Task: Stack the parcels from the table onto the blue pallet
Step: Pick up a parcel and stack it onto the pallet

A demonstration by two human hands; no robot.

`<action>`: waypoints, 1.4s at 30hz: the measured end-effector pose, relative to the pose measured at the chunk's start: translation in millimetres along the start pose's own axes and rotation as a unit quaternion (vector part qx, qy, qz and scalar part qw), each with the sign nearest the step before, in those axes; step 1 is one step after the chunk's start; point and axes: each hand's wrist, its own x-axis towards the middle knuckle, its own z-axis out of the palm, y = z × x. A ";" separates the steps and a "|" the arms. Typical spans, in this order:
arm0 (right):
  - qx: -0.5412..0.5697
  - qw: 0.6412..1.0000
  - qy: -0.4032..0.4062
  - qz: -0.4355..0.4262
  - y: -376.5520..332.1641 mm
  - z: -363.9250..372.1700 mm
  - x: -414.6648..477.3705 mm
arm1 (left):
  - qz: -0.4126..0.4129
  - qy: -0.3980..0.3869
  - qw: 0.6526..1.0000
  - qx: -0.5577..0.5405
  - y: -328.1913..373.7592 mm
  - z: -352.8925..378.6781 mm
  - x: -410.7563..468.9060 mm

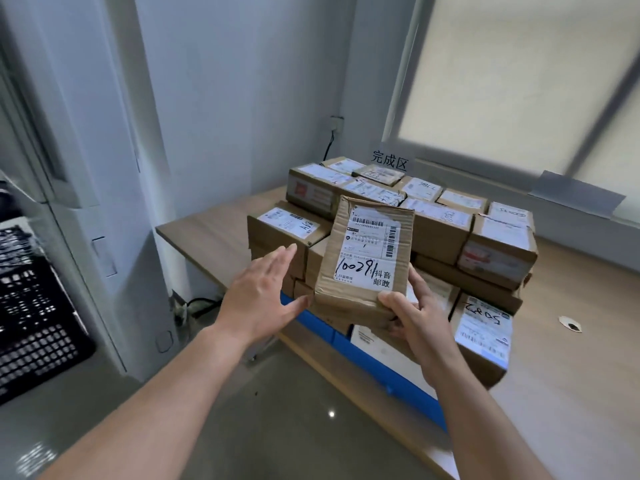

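My right hand (417,318) grips the lower right corner of a brown cardboard parcel (363,261) with a white label marked "100291". The parcel is held tilted up in front of a stack of parcels (440,216). My left hand (263,296) is spread with straight fingers just left of the parcel, its thumb near the parcel's lower left corner. The stack holds several labelled boxes in layers on a blue pallet (384,368), whose front edge shows below the held parcel.
The pallet rests on a low wooden platform (214,226) in the room's corner. A black plastic crate (31,323) stands at the left. A white wall pillar (114,188) rises between crate and platform. Grey floor (277,420) lies in front.
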 end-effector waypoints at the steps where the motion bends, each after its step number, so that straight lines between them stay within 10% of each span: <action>1: -0.002 1.000 -0.003 0.003 -1.8 5.8 8.6 | -0.003 0.001 1.000 0.004 -6.6 -0.4 6.3; 26: 0.014 0.999 -0.031 0.017 -27.8 129.8 175.8 | -0.045 -0.034 0.998 0.026 -157.3 7.5 161.0; 42: -0.005 0.987 0.092 0.130 -52.1 186.4 183.7 | 0.083 -0.152 0.981 -0.083 -210.2 5.2 209.9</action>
